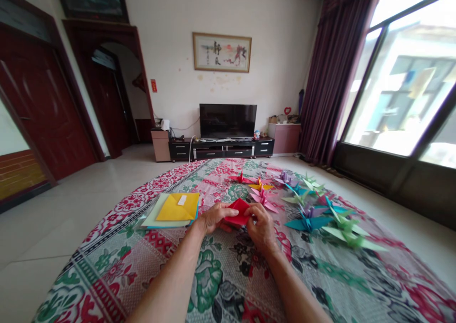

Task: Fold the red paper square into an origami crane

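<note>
A partly folded piece of red origami paper [239, 212] is held just above the patterned tablecloth, in the middle of the head view. My left hand [218, 217] grips its left side, thumb on top and fingers underneath. On the right side, my right hand [261, 223] pinches the paper's edge between thumb and fingers. Right behind the hands lie a pink paper crane [262, 198], a yellow paper crane [261, 185] and a red paper crane [242, 177]. Some of my fingertips are hidden beneath the red paper.
To the left sits a stack of coloured paper with a yellow sheet [178, 207] on top. Several finished cranes, among them a blue crane [309, 222] and a green crane [352, 232], spread over the right side of the round table's floral cloth [156, 266]. A television [228, 121] stands beyond.
</note>
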`<state>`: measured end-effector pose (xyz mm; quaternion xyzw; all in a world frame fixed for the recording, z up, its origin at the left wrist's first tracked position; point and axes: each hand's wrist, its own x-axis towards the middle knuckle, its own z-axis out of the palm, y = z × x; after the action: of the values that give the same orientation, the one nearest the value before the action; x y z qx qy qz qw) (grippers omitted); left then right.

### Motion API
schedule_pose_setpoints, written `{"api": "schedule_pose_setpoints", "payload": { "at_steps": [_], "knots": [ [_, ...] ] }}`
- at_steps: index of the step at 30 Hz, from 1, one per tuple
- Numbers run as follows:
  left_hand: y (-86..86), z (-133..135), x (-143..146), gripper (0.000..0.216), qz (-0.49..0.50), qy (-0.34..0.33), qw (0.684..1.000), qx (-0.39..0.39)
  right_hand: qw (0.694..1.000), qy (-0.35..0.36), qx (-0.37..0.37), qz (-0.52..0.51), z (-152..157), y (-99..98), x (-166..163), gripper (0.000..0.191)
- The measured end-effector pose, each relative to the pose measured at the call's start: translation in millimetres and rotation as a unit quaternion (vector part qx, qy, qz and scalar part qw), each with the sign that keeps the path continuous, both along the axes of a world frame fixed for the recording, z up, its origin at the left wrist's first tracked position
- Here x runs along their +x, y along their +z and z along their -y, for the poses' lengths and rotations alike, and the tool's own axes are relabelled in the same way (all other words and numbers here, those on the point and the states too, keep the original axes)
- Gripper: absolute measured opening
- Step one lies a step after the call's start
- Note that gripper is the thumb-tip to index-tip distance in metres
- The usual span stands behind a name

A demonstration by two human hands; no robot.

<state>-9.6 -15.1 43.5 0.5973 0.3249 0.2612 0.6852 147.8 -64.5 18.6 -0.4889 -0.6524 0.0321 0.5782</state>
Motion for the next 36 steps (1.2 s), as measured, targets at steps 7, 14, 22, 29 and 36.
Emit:
{"api": "schedule_pose_setpoints", "payload": {
  "at_steps": [7, 14, 22, 29, 36],
  "knots": [
    [8.9, -2, 2, 0.047, -0.052, 0.041, 0.996, 0.058, 1.000, 0.005, 0.022, -0.014, -4, -3.6, 1, 0.022],
    [10.3, -5, 5, 0.040, -0.106, 0.067, 0.986, 0.113, 0.999, 0.004, 0.029, -0.019, -5, -4.8, 3, 0.023],
    [5.1, -10, 7, 0.033, -0.096, 0.068, 0.989, 0.089, 0.998, 0.047, 0.009, -0.041, -6, -4.6, 1, 0.022],
    [3.4, -9, 15, 0.027, -0.084, 0.119, 0.972, 0.184, 0.972, 0.093, -0.071, -0.201, -6, -0.7, 6, 0.020],
    [0.1, -7, 26, 0.030, -0.150, 0.161, 0.923, 0.315, 0.939, 0.070, -0.120, -0.313, -11, -4.0, 3, 0.024]
  ]
}}
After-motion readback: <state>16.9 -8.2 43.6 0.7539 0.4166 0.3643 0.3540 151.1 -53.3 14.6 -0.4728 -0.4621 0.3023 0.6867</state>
